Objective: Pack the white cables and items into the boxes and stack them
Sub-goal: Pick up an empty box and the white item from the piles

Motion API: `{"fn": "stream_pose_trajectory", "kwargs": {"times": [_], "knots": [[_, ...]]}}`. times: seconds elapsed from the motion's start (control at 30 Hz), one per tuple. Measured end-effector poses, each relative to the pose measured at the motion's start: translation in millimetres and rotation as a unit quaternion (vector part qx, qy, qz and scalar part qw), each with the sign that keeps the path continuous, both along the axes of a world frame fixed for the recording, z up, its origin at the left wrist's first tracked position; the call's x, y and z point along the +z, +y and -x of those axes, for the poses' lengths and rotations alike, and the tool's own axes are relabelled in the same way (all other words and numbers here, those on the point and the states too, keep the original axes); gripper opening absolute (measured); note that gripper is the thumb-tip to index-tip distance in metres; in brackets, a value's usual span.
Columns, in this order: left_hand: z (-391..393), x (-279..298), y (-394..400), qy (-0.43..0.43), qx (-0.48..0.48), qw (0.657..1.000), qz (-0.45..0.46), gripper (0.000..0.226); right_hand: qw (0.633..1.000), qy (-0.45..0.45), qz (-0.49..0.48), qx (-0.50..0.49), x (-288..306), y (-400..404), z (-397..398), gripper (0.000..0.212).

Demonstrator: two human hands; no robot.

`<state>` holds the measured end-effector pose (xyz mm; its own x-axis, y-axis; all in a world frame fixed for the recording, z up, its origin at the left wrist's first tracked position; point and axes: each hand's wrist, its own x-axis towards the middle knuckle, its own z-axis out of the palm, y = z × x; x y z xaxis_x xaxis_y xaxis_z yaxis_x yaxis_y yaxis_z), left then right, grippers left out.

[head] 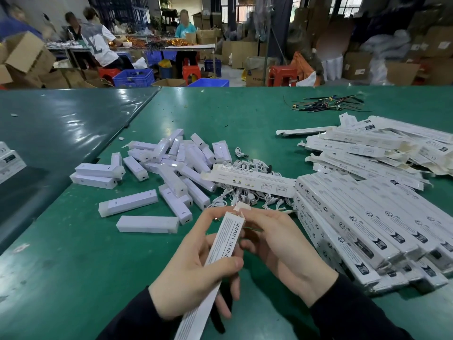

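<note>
My left hand (193, 271) grips a long white box (221, 246) printed "SMART SENSOR", tilted with its open end away from me. My right hand (277, 244) holds the box's far end, fingertips at the raised end flap (241, 207). Beyond my hands lies a heap of coiled white cables (247, 195). Several white plastic-wrapped lamp items (169, 165) are scattered to the left. A stack of closed white boxes (362, 227) lies at the right. One more box (250, 180) rests across the cables.
Flat unfolded box blanks (377, 148) pile up at the far right on the green table (73, 253). A bundle of dark wires (326, 104) lies at the back. More boxes (9, 160) sit at the left edge. People work at a far table.
</note>
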<state>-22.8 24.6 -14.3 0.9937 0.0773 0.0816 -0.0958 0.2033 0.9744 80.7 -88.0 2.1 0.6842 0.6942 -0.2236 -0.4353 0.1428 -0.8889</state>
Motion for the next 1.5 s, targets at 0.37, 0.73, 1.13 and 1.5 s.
{"fn": "stream_pose_trajectory", "kwargs": {"times": [0.37,0.73,1.13,1.5], "knots": [[0,-3,0,0.002,-0.028,1.0,0.002,0.042,0.991,-0.125,0.012,-0.047,-2,-3,3,0.011],[0,-6,2,0.011,-0.028,0.999,-0.016,0.037,0.997,0.07,0.011,0.026,-2,-1,-4,0.033],[0,-5,3,0.019,-0.027,0.999,0.01,0.048,0.998,-0.063,0.005,0.005,-6,0,1,0.015],[0,-5,1,0.071,-0.013,0.997,-0.015,0.065,0.979,-0.201,0.027,-0.024,-13,-1,4,0.018]]}}
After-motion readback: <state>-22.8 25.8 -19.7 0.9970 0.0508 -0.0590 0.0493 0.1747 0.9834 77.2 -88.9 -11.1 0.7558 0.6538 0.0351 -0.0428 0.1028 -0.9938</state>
